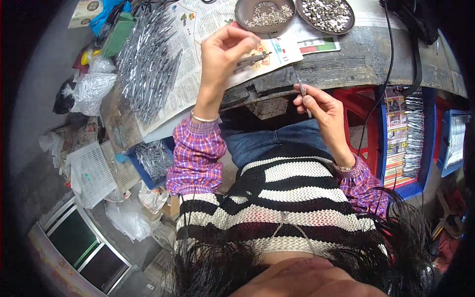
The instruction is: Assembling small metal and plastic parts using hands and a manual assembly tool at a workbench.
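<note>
My left hand point(220, 52) is over the newspaper, thumb and forefinger pressed together just below a round dish point(241, 19) of small silvery pins point(269, 16). Whatever sits in that pinch is too small or hidden to make out. Beneath the fingers, a dark slender metal piece point(253, 60) lies on a printed sheet near the bench edge. In front of the bench my right hand point(321, 106) grips a slim pointed metal piece point(301, 85), its tip directed up and away from me. A second round dish point(352, 20) holds small shiny metal bits point(325, 15).
A large heap of slim metal pieces point(148, 59) covers the newspaper point(190, 74) at left. Blue trays point(166, 184) point(424, 171) with similar pieces stand at both sides. A black cable point(391, 64) hangs over the worn bench edge point(341, 69). A red stool point(354, 99) is under the bench.
</note>
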Motion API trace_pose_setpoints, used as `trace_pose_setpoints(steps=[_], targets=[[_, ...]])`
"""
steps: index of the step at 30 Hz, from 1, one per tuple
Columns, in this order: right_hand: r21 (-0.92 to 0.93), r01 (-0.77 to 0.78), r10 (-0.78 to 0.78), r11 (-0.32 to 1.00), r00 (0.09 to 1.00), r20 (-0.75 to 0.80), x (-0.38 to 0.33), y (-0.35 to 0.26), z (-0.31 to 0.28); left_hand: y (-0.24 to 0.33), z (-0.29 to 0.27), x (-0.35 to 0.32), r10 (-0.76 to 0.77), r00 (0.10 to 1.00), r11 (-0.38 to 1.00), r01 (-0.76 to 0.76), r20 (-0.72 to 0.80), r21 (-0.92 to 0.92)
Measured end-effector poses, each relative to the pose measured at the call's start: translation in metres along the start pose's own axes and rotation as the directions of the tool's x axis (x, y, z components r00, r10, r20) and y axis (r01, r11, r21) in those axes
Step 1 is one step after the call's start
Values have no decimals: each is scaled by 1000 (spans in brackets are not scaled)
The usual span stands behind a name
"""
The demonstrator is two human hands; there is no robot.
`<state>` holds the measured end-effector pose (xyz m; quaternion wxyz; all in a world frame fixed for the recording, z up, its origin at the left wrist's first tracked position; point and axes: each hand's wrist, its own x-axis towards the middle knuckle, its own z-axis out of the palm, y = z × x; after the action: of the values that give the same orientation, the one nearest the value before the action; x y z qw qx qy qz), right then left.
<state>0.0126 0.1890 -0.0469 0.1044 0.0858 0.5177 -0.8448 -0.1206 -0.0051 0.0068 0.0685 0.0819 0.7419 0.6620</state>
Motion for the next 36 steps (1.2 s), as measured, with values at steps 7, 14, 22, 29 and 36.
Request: trace_pose_setpoints(steps=[7,14,22,29,36], targets=[[-59,39,-38,998,999,14,0,-1,4,-4,8,-49,-170,982,950,186,87,-251],[-237,99,-96,966,995,23,-6,-4,17,-8,18,-75,-144,982,968,165,118,-191],[-387,226,-192,894,974,123,-16,-6,22,0,25,-95,-69,990,977,91,120,-192],[-388,290,-236,875,954,183,-27,-7,30,6,21,-115,-75,994,975,89,75,-201],[-460,293,-216,838,953,213,-30,-9,33,-1,18,-122,-63,996,972,74,56,-225]])
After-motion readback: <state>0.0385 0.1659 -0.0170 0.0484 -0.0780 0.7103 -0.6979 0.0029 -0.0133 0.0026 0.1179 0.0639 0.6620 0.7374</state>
